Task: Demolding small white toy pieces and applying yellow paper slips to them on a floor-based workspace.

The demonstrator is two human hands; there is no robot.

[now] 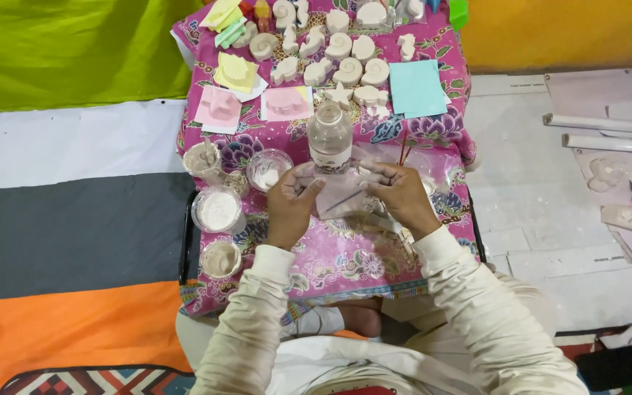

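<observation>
Pink floral cloth (345, 263) covers my table; left hand (290, 205) and right hand (401, 194) pinch a clear plastic sheet (341, 199) closed-fingered, bottle (330, 137) just beyond, cups (217, 211) crowding left.

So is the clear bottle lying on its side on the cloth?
No, the clear bottle stands upright on the pink floral cloth, just beyond the left hand and right hand.

Your left hand (289, 205) and right hand (400, 194) sit close together ahead of you, fingers curled inward in a pinch, both cream-sleeved forearms angled in.
</observation>
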